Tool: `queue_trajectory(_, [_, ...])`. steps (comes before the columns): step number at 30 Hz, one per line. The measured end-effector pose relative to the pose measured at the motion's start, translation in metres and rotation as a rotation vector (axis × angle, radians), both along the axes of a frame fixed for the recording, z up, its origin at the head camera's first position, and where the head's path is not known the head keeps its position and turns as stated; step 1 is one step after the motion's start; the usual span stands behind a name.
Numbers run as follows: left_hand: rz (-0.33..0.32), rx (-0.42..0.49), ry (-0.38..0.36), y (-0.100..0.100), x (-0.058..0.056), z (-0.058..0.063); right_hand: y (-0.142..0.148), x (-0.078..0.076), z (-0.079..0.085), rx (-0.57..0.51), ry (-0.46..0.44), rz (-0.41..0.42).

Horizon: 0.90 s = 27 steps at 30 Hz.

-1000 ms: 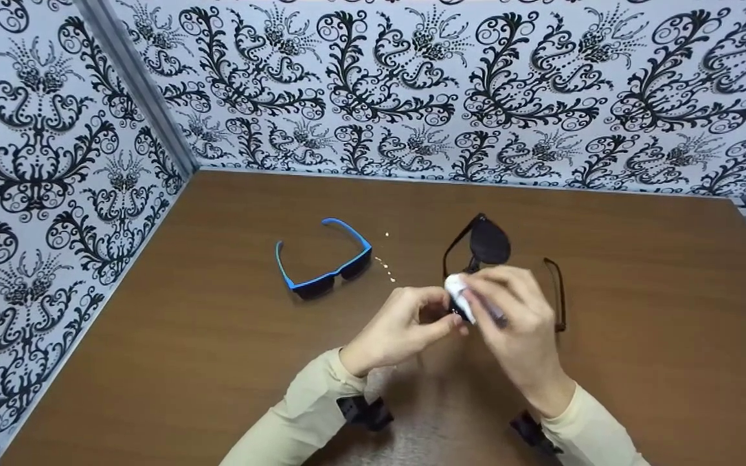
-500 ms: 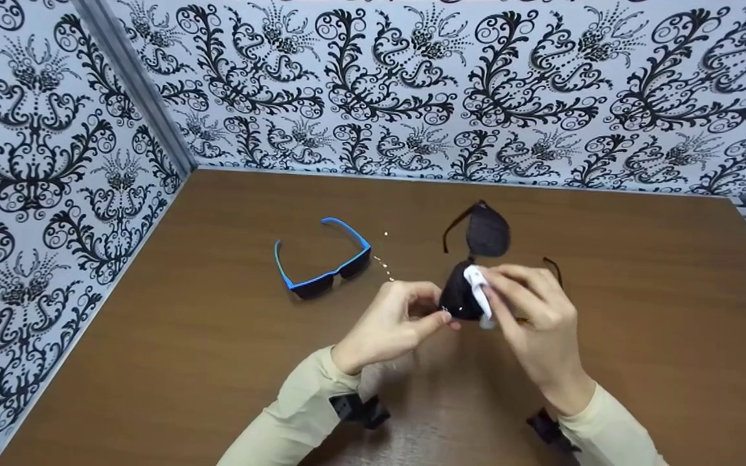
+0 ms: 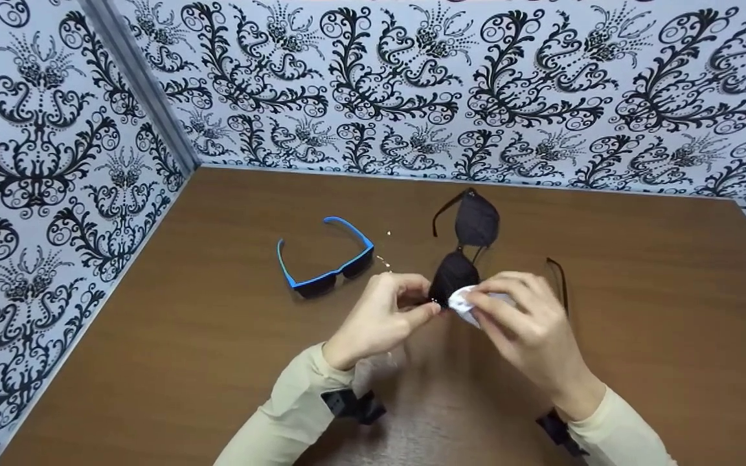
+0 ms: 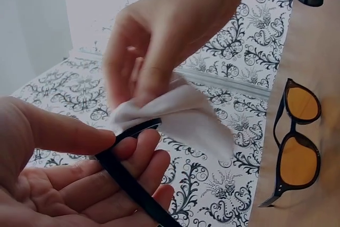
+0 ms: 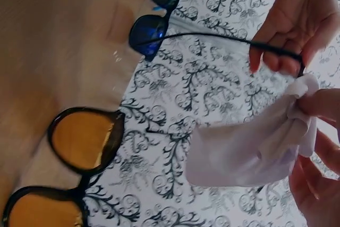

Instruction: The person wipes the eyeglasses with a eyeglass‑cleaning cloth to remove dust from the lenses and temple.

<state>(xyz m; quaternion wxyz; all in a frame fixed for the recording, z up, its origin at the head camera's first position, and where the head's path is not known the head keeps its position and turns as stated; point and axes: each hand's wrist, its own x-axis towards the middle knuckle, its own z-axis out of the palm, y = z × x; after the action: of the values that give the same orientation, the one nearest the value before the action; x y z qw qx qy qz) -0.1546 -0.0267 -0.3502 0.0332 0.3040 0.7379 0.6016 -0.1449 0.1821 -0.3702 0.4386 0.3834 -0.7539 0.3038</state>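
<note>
Black-framed sunglasses [image 3: 476, 220] with dark lenses are held in the air by my left hand [image 3: 379, 317]. Its thumb and fingers pinch the frame near one outer corner; in the left wrist view a black temple arm crosses the fingers. My right hand [image 3: 535, 330] pinches a bunched white cloth [image 3: 463, 303] against the lower edge of the nearer lens. The cloth's loose part hangs down in the right wrist view [image 5: 239, 152] and hides some of the frame.
Blue-framed sunglasses [image 3: 331, 275] lie on the brown table [image 3: 217, 362] to the left. Glasses with orange lenses [image 4: 300, 160] lie at the right, mostly hidden behind my right hand in the head view. Small bright specks [image 3: 383, 261] dot the table. Patterned walls stand behind and left.
The held sunglasses have shifted up and slightly left, and more of the nearer lens shows. The cloth has moved across that lens to its lower edge. The blue-framed sunglasses stay in place.
</note>
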Motion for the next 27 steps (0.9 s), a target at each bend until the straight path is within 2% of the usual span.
queue_trajectory(5, [-0.039,-0.053,-0.007,0.002,0.003,0.001,0.002,-0.001,-0.001,-0.104,-0.012,-0.106])
queue_trajectory(8, [-0.065,-0.08,0.002,0.006,0.005,0.0,-0.003,-0.001,0.001,-0.117,-0.007,-0.124])
queue_trajectory(15, [-0.029,-0.066,0.028,0.003,0.004,0.001,-0.009,0.005,0.003,-0.003,0.065,0.01])
queue_trajectory(18, [-0.018,-0.047,0.02,-0.001,0.003,0.003,-0.003,0.007,0.002,0.039,0.075,0.024])
queue_trajectory(22, [-0.027,-0.036,-0.008,-0.007,0.001,0.005,0.01,0.006,-0.001,0.032,0.036,-0.027])
queue_trajectory(27, [-0.015,-0.042,-0.01,-0.014,-0.001,0.006,0.026,0.002,-0.001,-0.035,-0.05,-0.119])
